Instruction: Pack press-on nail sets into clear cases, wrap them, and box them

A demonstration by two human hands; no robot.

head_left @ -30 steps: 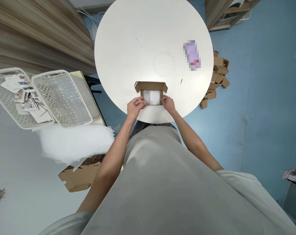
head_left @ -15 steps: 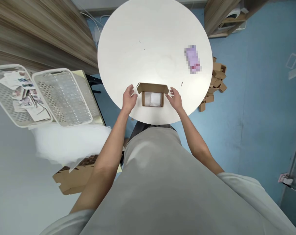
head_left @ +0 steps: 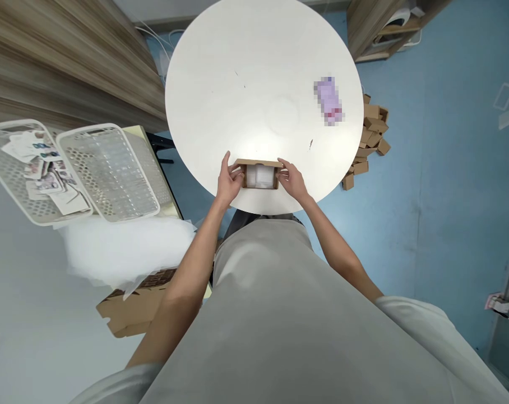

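A small brown cardboard box (head_left: 260, 164) sits near the front edge of the round white table (head_left: 237, 73). Something white lies inside it. Its lid stands tilted up over the opening. My left hand (head_left: 228, 180) grips the box's left end, with fingers on the lid. At the right end my right hand (head_left: 292, 179) does the same, fingertips curled over the lid's edge.
A blurred purple object (head_left: 329, 101) lies at the table's right. Two white perforated baskets (head_left: 107, 171) stand to the left, one with paper cards (head_left: 40, 174). White wadding (head_left: 124, 247) and flat cardboard (head_left: 132, 311) lie below them. Small brown boxes (head_left: 368, 140) are piled on the blue floor.
Half a second ago both hands were open beside the box with the lid lying flat behind it. Now both hands are on the box and the lid is folded up toward me.
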